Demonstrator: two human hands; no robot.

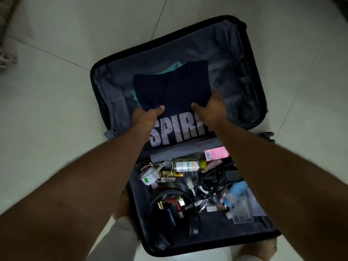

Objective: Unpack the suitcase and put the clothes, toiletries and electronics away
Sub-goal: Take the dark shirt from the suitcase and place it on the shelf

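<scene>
Your suitcase [250,76] lies open on the floor [56,91], and both hands — left hand [146,114], right hand [211,108] — have fingers closed on the folded navy shirt [173,87] in its far half — lift it out level next, keeping the fold.

A pale tiled floor [56,110] carries the open suitcase [252,53], lying flat
</scene>
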